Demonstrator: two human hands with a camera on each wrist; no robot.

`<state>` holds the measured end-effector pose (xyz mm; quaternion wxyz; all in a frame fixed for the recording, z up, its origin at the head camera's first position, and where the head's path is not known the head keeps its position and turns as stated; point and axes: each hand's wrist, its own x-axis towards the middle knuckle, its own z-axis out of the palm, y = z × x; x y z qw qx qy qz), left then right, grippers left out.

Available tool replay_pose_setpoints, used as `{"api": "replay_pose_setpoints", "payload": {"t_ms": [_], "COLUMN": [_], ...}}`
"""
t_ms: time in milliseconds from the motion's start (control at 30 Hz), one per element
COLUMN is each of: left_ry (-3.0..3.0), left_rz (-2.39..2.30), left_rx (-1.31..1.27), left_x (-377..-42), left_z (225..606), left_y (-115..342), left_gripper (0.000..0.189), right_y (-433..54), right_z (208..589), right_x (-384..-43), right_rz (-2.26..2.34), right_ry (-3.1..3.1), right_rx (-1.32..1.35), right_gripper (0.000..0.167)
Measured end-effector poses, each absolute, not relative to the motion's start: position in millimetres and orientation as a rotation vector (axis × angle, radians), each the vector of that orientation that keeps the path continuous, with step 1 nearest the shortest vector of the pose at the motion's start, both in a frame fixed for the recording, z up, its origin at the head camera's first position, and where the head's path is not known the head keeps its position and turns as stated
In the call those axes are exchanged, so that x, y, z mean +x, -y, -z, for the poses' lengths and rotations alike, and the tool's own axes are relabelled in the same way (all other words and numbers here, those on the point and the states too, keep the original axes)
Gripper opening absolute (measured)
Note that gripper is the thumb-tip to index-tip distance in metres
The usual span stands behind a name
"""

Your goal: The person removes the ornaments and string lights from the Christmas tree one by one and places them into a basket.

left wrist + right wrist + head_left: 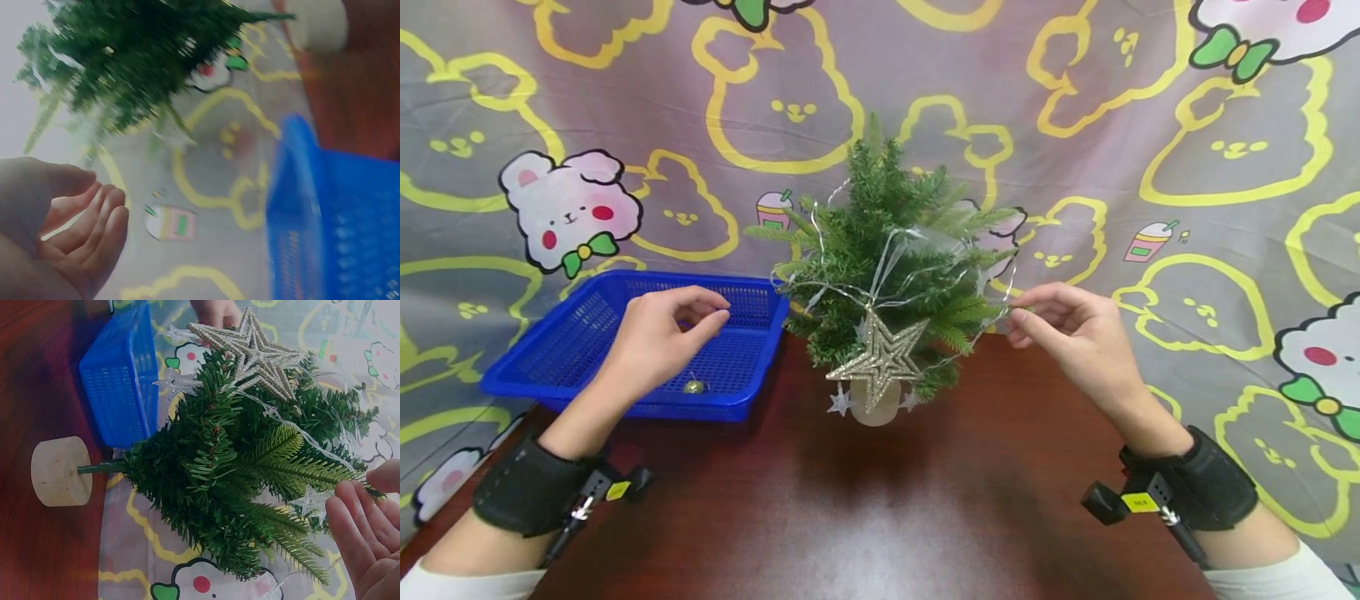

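A small artificial Christmas tree (887, 200) stands on a pale round wooden base (61, 471). Clear string lights (917, 279) with little see-through stars (311, 501) wind around its branches. On its front hangs a large glittery gold star (880, 358), partly covering the base in the head view. At the tree's right side, my right hand (1075, 329) pinches the tip of a branch (294, 465) between thumb and fingers, close to the light wire. My left hand (662, 325) is left of the tree, above the basket, fingers loosely curved and holding nothing.
A blue plastic basket (767, 333) sits at the left on the brown table (880, 517), with a small gold ball ornament (694, 387) inside. Behind everything hangs a grey curtain (880, 75) with cartoon prints. Each wrist wears a black strap (535, 492) with a camera.
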<state>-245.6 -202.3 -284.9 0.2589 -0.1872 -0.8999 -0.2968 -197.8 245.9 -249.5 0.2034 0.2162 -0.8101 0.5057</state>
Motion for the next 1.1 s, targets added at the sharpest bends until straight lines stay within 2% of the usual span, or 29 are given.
{"api": "replay_pose_setpoints", "payload": {"t_ms": [567,1100], "left_ry": [2.085,2.048], "left_rz": [1.225,1.191], "left_rx": [-0.727,-0.862], "left_x": [-199.9,-194.8], "left_z": [243.4,238.6], "left_y": [134.5,91.0], "left_gripper": [0.014,0.019], "right_y": [-245.9,-244.8], "right_z": [255.0,258.3], "right_x": [-196.1,-197.2], "right_rz": [-1.423,-1.495], "right_ry": [2.230,2.147], "right_rx": [0.595,0.648], "right_gripper": [0.012,0.011]}}
